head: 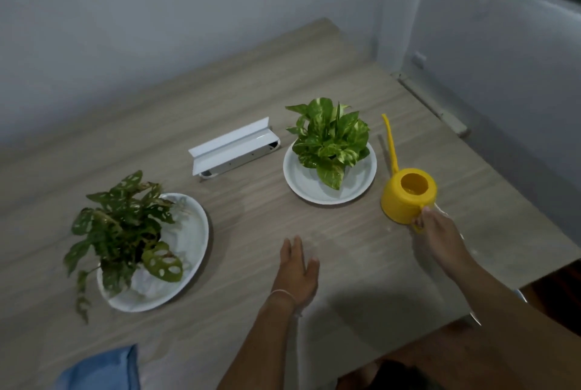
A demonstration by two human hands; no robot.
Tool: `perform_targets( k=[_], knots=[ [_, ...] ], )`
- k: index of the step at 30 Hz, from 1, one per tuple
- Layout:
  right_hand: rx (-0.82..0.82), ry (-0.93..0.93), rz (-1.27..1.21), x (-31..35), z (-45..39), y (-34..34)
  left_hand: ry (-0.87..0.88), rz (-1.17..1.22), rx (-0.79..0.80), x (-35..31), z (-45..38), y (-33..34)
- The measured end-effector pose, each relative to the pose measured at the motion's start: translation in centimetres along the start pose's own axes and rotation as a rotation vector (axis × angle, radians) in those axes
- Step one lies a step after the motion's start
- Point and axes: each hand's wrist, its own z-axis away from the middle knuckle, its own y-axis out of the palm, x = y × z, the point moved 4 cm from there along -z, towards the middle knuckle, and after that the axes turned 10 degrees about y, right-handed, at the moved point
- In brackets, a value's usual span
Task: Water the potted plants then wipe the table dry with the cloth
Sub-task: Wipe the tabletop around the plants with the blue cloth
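Note:
A yellow watering can [407, 194] with a long thin spout stands on the table at the right, and my right hand [440, 234] grips its handle. Just left of the can, a bright green potted plant [330, 141] sits on a white plate [301, 179]. At the left, a darker plant with holed leaves [122, 226] sits on a larger white plate [191, 232]. My left hand [297, 270] lies flat on the table between the plates, fingers apart, holding nothing. A blue cloth [103, 370] lies at the near left edge.
A white oblong device [234, 147] lies on the wooden table [251, 210] behind and between the two plates. Walls close off the back and the right side. The table's right edge runs near my right forearm.

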Motion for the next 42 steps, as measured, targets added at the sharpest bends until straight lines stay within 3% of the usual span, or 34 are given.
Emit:
perform_targets(
  k=[4,7,11,22,33,37,42],
  knots=[
    [-0.160,-0.089,0.081,0.2,1.3,0.2,0.026,-0.001,-0.024,0.6,1.4,-1.7],
    [-0.313,0.023,0.115,-1.5,4.1,1.5,0.048,0.004,-0.039,1.8,3.0,-3.2],
    [-0.334,0.120,0.140,-3.0,11.6,6.5,0.063,-0.015,-0.057,4.9,6.0,-5.9],
    [0.249,-0.407,0.419,1.2,28.3,26.5,0.015,-0.071,-0.209,19.2,18.7,-15.1],
    [0.567,-1.010,0.622,4.8,45.5,45.9,-0.184,-0.150,-0.426,35.0,32.1,-24.4],
    [0.653,-1.048,0.634,5.0,49.3,51.5,-0.228,-0.219,-0.457,38.2,33.2,-25.9],
    [0.586,-0.988,0.763,4.1,48.3,56.8,-0.291,-0.290,-0.528,41.1,32.2,-26.1]
  ],
)
